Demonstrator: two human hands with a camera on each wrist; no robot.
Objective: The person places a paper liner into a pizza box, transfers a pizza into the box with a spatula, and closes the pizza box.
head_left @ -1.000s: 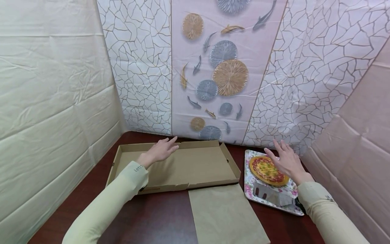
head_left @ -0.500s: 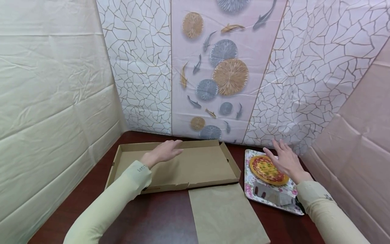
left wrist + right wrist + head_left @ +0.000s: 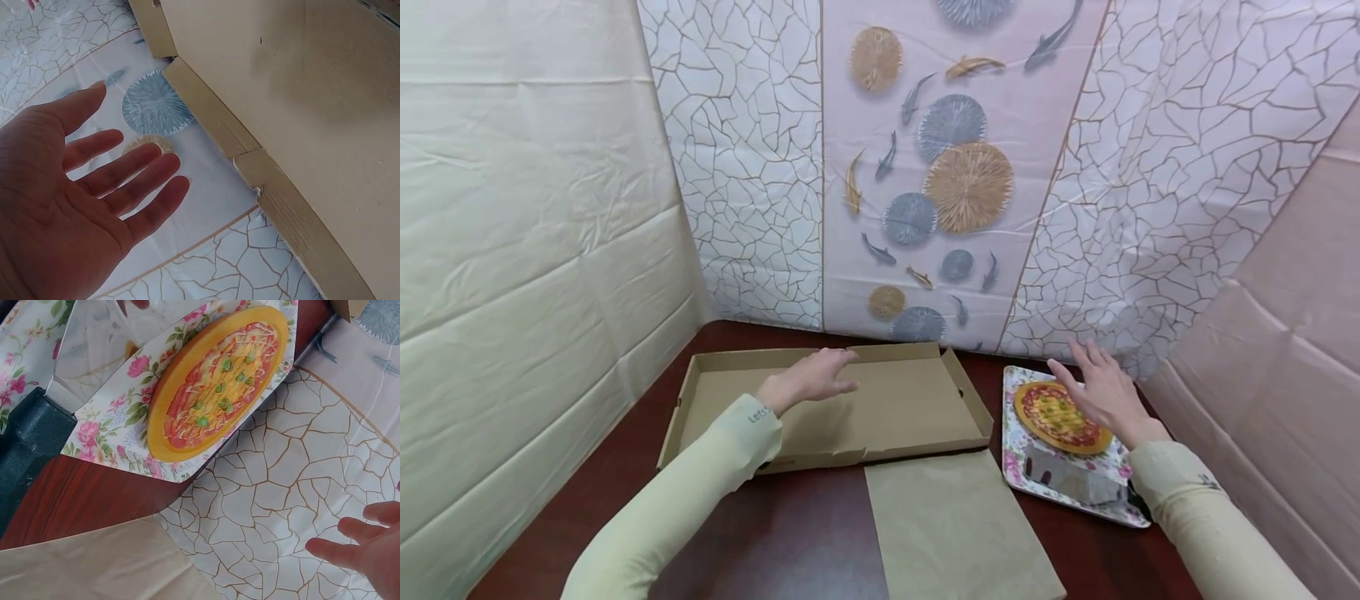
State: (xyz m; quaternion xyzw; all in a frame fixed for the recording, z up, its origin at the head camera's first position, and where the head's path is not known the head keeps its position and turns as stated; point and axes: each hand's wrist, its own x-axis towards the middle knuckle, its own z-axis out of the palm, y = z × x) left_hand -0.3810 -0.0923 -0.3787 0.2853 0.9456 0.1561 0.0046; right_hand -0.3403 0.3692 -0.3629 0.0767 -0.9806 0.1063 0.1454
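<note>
Over the shallow cardboard box (image 3: 895, 408) hovers my left hand (image 3: 811, 380), its fingers extended and holding nothing. The left wrist view shows that palm and the spread fingers apart from the box's wall (image 3: 212, 112). My right hand (image 3: 1105, 396) is raised above the flowered tray (image 3: 1013, 442), fingers spread, touching nothing. A small pizza (image 3: 1060, 418) with yellow and green topping lies on the tray, partly behind that hand in the head view. Beside it rests a metal spatula (image 3: 1067, 479) with a slotted blade; its dark handle (image 3: 28, 450) shows in the right wrist view.
A flat brown paper sheet (image 3: 958, 525) lies in front of the box on the dark red table (image 3: 790, 533). Cloth walls surround the table; the patterned back one (image 3: 917, 275) stands right behind the box and tray.
My left hand has drifted a little to the right and lower in the head view, above the box. The right hand stays nearly still over the tray.
</note>
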